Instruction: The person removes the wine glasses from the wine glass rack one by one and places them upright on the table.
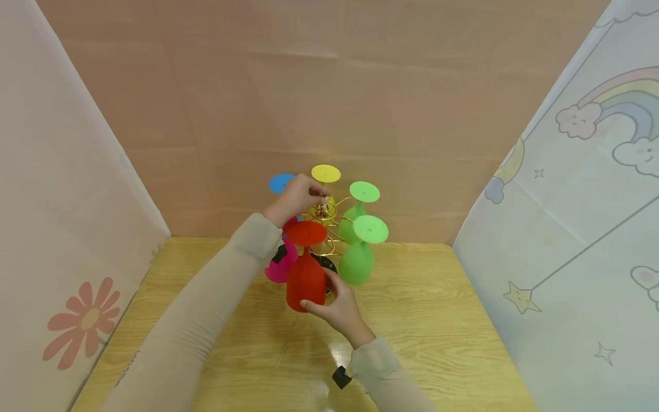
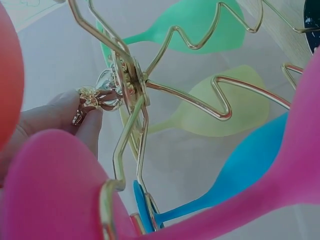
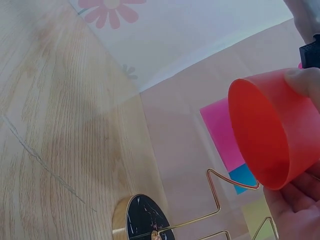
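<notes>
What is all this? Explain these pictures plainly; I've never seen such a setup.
There is no machine, only a person's bare left hand and right hand. The widest picture comes from a camera on the head, looking down; the other two from a camera on each wrist. On the wooden table stands a gold wire rack with a black base. A pink goblet, a blue one, a yellow one and two green ones hang upside down in it. The left hand pinches the gold knob at the rack's top. The right hand holds a red goblet, also upside down, by its bowl; whether it hangs in the rack, I cannot tell.
</notes>
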Demonstrator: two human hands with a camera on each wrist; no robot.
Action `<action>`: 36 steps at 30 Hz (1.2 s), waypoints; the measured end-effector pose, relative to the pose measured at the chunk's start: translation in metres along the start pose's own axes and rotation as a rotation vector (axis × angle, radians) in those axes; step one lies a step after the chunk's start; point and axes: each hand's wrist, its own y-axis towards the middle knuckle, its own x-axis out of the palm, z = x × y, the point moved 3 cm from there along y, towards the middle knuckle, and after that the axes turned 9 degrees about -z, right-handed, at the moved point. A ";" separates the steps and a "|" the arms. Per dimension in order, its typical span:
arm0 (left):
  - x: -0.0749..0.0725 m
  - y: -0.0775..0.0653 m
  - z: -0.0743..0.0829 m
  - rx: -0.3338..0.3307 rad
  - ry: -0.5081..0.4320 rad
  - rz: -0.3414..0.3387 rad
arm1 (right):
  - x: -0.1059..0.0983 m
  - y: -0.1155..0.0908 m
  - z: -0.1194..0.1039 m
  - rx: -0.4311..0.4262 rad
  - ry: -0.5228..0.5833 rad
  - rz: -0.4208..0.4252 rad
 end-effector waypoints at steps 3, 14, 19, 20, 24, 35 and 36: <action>-0.001 0.000 0.000 0.001 -0.004 0.001 | 0.000 -0.001 0.000 -0.003 0.002 -0.002; -0.002 0.000 -0.003 0.004 -0.018 0.009 | -0.001 -0.004 -0.002 -0.043 -0.014 -0.009; -0.003 -0.001 -0.002 -0.002 -0.021 0.006 | -0.001 -0.007 -0.001 -0.043 0.001 -0.009; -0.003 -0.001 -0.002 -0.001 -0.020 0.006 | -0.001 -0.007 -0.001 -0.043 0.001 -0.009; -0.003 -0.003 -0.002 0.002 -0.019 0.008 | -0.001 -0.009 -0.001 -0.054 0.001 -0.008; -0.003 -0.005 -0.001 -0.007 -0.015 0.017 | -0.006 -0.014 0.002 -0.084 0.022 0.011; -0.003 -0.005 -0.001 -0.007 -0.013 0.017 | -0.007 -0.015 0.002 -0.090 0.024 0.013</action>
